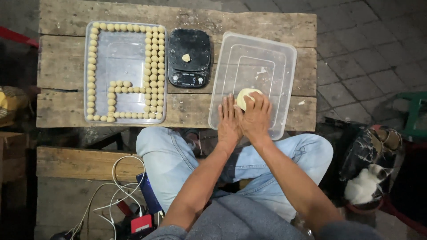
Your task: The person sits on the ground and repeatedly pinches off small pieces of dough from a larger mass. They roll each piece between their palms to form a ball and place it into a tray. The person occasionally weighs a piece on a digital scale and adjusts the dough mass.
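Both of my hands rest inside a clear plastic tub [284, 66] on the wooden table. My right hand [255, 116] grips a pale lump of dough [245, 94] at the tub's near side. My left hand [228, 120] lies flat beside it with its fingers together, touching the right hand. A small piece of dough [186, 58] sits on a black kitchen scale [189, 44] to the left of the tub. Further left, a clear tray [124, 58] holds several small dough balls [154, 71] lined up in rows along its edges.
The table [178, 22] is made of rough wooden planks. White cables [120, 191] and a red device lie on a lower plank at the bottom left. A white cat [365, 186] sits at the right beside a dark stool. A green chair [416, 113] stands at the right edge.
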